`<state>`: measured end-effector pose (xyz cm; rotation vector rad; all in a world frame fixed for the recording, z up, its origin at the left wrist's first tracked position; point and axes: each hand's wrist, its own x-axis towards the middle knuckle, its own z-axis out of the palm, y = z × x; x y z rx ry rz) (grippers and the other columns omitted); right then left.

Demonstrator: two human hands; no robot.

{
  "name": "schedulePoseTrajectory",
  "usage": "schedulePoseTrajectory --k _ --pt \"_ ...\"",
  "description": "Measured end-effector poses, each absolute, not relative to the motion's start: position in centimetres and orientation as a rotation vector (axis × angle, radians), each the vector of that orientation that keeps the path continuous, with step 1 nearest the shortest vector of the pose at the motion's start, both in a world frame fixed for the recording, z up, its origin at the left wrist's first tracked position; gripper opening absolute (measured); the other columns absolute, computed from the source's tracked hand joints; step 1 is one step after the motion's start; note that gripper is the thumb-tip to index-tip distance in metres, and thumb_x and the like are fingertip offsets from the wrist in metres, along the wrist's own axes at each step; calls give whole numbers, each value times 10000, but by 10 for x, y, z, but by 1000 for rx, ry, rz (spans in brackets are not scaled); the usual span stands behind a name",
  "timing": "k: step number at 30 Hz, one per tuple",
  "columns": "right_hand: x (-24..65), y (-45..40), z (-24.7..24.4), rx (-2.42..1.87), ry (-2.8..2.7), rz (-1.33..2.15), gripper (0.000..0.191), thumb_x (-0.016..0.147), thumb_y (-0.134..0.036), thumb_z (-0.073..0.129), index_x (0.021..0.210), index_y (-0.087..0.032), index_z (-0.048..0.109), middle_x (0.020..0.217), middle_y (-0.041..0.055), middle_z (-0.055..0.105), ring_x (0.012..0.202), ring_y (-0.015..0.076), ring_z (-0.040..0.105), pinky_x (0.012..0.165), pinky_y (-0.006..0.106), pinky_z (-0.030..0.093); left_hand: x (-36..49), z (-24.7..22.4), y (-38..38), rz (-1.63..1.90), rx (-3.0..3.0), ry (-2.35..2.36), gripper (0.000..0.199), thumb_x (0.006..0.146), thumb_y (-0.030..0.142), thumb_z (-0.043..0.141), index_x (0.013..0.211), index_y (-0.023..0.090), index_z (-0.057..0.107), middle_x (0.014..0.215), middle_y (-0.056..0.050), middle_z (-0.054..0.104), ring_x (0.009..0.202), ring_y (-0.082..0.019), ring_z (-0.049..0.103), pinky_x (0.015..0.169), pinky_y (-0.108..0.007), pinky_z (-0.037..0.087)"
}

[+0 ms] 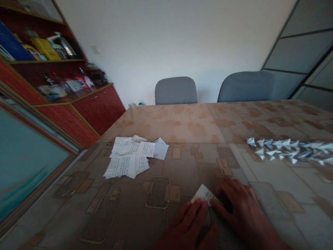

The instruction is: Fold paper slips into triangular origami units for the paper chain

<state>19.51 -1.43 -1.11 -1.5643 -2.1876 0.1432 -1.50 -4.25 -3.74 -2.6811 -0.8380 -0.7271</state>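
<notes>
A small piece of white paper with print [203, 193] lies on the patterned tablecloth near the front edge. Over its lower left side rests my left hand [191, 222], palm down with the fingers laid flat. My right hand [240, 205] is at the paper's right side, its thumb touching the paper and its other fingers curled. Whether the right fingers hold an edge is too dark to tell. To the left, a loose pile of printed paper pieces [127, 165] is spread on the table.
Rows of folded, pointed paper pieces [291, 151] lie at the table's right. Two grey chairs [176, 91] [246, 86] stand behind the table [187, 121]. A red cabinet with shelves [100, 109] is at the back left.
</notes>
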Motion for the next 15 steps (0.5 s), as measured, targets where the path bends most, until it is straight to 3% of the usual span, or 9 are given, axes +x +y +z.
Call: schedulePoseTrajectory --k 10,15 --pt "202 -16 -16 -1568 -2207 203 112 790 -221 658 775 -231 547 769 6 585 738 229 563 676 359 391 -16 -35 -42 -720 -2628 -737 319 956 316 534 1262 232 566 1243 -81 660 1185 -216 595 996 -334 494" --pt "203 -15 -15 -1560 -2210 201 104 801 -248 644 751 -236 554 756 8 584 723 224 567 663 353 408 -17 -36 -46 -704 -2590 -788 329 962 337 521 1270 227 557 1287 -74 633 1200 -194 583 1006 -293 480"
